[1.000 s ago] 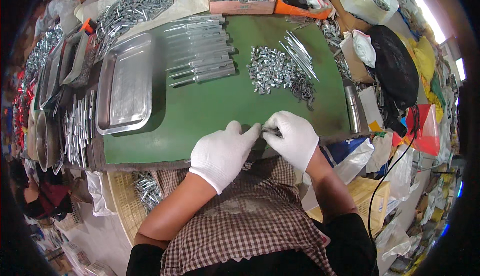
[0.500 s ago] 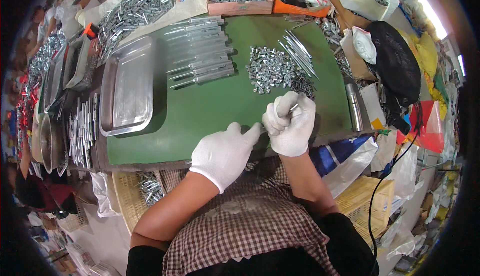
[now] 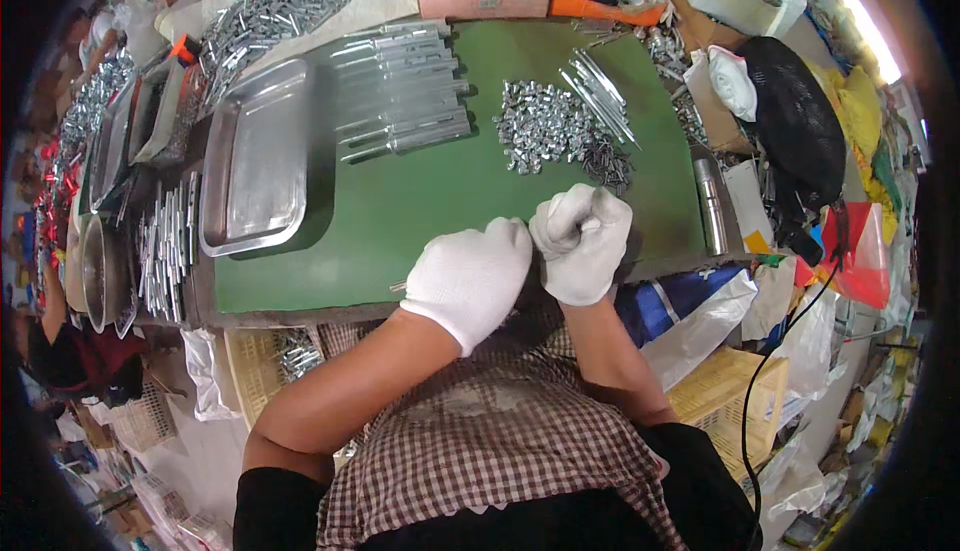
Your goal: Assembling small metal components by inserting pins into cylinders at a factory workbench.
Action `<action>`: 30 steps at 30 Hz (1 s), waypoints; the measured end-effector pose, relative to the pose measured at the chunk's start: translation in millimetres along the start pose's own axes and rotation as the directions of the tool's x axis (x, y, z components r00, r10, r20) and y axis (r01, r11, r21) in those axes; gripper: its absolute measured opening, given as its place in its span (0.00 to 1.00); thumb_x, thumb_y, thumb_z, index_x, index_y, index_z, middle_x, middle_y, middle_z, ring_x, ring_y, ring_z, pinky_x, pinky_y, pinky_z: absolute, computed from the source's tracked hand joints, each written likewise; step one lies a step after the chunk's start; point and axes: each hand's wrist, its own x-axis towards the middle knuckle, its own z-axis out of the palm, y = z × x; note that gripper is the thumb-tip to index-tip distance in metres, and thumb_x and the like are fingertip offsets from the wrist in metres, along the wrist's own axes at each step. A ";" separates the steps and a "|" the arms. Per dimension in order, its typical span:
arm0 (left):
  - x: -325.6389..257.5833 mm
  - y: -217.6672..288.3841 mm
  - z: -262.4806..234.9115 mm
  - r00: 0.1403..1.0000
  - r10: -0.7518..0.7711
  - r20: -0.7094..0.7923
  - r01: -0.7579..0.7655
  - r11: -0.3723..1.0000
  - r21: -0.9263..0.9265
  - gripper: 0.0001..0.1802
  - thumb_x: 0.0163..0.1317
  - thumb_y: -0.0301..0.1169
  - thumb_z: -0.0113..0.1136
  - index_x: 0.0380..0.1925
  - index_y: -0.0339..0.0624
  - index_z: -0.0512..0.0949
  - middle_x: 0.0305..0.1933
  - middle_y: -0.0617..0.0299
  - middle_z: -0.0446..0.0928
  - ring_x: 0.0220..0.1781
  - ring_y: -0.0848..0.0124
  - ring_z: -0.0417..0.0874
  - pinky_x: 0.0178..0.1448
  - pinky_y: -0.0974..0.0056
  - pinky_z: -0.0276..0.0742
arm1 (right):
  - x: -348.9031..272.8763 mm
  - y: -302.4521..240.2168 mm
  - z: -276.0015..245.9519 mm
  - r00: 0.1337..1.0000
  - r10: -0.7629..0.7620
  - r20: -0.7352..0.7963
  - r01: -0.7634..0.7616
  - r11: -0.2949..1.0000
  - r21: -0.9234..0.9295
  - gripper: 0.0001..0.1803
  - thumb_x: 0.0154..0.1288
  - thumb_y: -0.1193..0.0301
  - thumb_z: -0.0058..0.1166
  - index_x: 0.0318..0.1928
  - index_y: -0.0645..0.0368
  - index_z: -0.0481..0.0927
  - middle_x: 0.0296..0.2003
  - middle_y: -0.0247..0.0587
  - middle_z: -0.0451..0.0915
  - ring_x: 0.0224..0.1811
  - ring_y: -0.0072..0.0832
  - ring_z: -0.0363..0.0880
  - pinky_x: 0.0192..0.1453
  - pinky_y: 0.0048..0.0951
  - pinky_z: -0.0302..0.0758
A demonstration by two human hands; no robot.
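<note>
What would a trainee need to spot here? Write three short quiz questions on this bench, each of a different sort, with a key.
1. True or false: both hands wear white gloves.
2. What lies left of the row of metal tubes? A) steel tray B) glass jar C) wooden box
3. Fill in: the loose pile of small metal parts lies on the ____ mat.

Key:
1. True: left hand and right hand are gloved.
2. A, the steel tray.
3. Green, the green mat.

- Daylight flared white at the upper right edge.
- The green bench (image 3: pixel 400 221) was evenly lit, shadows soft.
- Fisheye bending curved the rim; corners went black.
</note>
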 end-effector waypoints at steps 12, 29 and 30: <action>-243.1 -72.7 -3.9 0.775 -0.631 0.038 0.628 0.775 0.076 0.11 0.55 0.32 0.68 0.39 0.45 0.83 0.38 0.56 0.82 0.41 0.51 0.83 0.46 0.48 0.78 | -1.0 -29.5 9.2 0.940 0.276 -0.202 -0.297 0.951 -0.083 0.21 0.72 0.66 0.41 0.56 0.68 0.75 0.27 0.37 0.74 0.23 0.19 0.68 0.25 0.21 0.63; 32.7 -96.4 7.4 0.933 -0.163 -0.321 0.155 0.987 -0.051 0.13 0.61 0.36 0.65 0.44 0.44 0.78 0.42 0.55 0.78 0.45 0.52 0.82 0.48 0.50 0.79 | -6.1 -36.4 3.1 0.910 0.398 -0.118 -0.415 0.863 -0.288 0.17 0.75 0.67 0.44 0.52 0.66 0.79 0.30 0.34 0.75 0.22 0.15 0.65 0.22 0.20 0.59; 30.1 -94.5 10.0 0.938 -0.141 -0.316 0.140 0.990 -0.025 0.14 0.61 0.35 0.66 0.44 0.43 0.78 0.42 0.55 0.77 0.45 0.52 0.82 0.47 0.49 0.79 | -6.3 -37.1 3.0 0.905 0.409 -0.115 -0.423 0.846 -0.324 0.17 0.75 0.68 0.44 0.53 0.66 0.79 0.30 0.33 0.75 0.23 0.14 0.65 0.23 0.19 0.59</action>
